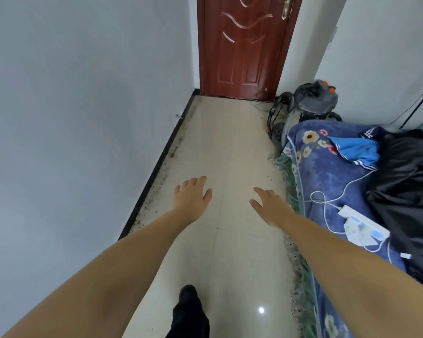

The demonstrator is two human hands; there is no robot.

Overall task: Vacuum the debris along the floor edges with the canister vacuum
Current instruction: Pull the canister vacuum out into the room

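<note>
Both hands empty, fingers loosely spread; vacuum (313, 100) sits well ahead and right of them, in the corner by the door (242, 45), nearer the right hand (270, 206) than the left hand (192, 196); debris (156, 186) lines the left baseboard.

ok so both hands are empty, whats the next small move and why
Probably walk forward to the canister vacuum by the door and take its hose. Both the left hand and right hand hold nothing, and debris lines the baseboard.
</note>
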